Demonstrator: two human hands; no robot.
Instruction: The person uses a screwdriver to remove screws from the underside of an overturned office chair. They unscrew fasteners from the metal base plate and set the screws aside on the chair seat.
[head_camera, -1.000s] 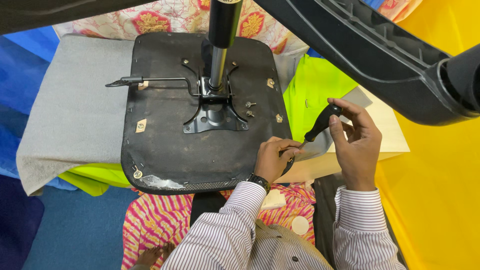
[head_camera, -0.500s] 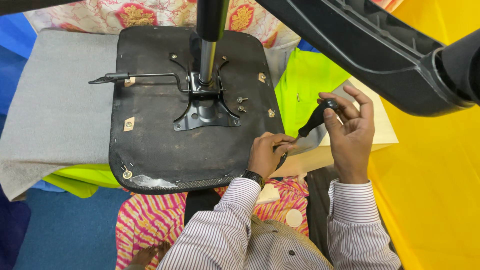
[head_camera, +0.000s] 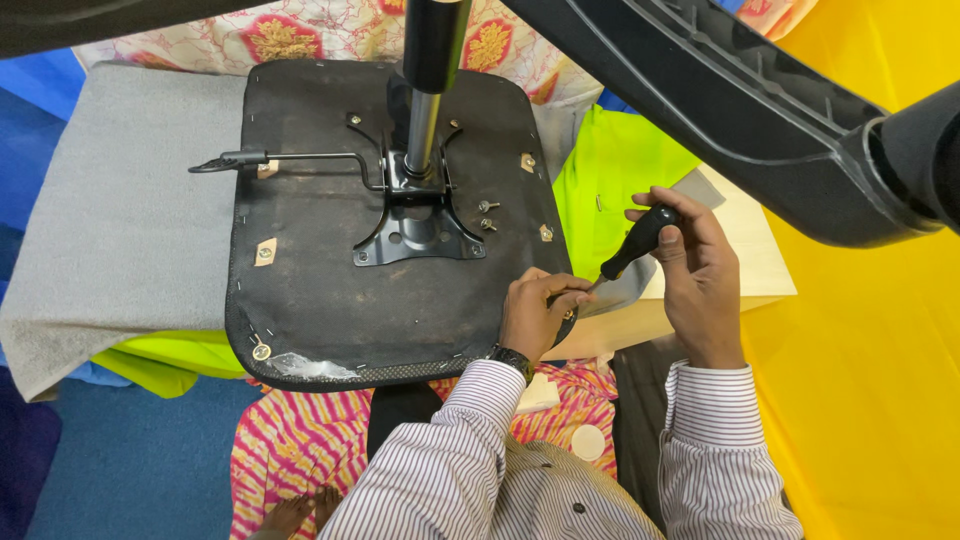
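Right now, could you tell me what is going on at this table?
A person in a striped shirt works on an upturned black chair seat lying on a grey cloth. The right hand grips a black-handled screwdriver, its tip at the seat's near right corner, where the left hand steadies it. Two loose screws sit beside the metal mounting plate.

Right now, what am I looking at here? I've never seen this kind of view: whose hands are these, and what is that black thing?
One camera, worn on a person's head, looks down at their own two bare hands. The black thing is an office chair seat turned upside down on a grey cloth, with its metal plate and post pointing up. The right hand holds a screwdriver by its black handle. The left hand steadies its tip at the seat's edge. Two loose screws lie beside the plate.
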